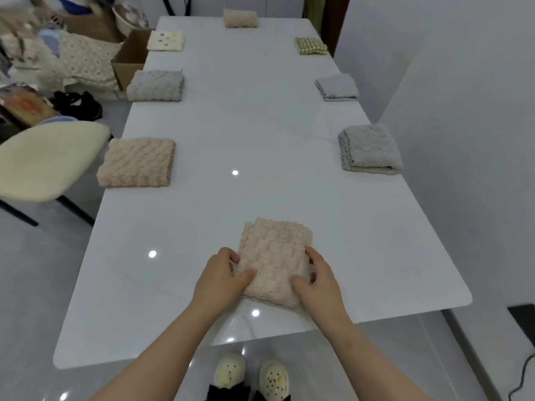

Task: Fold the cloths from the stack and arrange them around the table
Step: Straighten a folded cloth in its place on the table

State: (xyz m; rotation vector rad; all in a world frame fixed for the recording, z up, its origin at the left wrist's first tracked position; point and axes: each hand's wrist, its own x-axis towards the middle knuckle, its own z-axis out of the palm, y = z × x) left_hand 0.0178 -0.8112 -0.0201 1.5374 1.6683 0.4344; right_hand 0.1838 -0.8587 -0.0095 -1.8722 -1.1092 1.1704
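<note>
A folded beige cloth (275, 256) lies on the white table (260, 125) near its front edge. My left hand (221, 280) grips the cloth's left side, thumb on top. My right hand (317, 280) grips its right side, thumb on top and fingers curled at the edge. Along the left edge lie a folded beige cloth (137, 162), a grey one (156, 85) and a white spotted one (165, 40). Another beige cloth (240, 18) sits at the far end. On the right edge are a checked cloth (311, 46) and two grey ones (337, 87) (370, 149).
A cream chair (49, 160) stands at the table's left side. Behind it are a cardboard box (128, 63), patterned fabric and clutter on the floor. A white wall runs close along the right. My slippered feet (252, 377) stand at the table's front edge.
</note>
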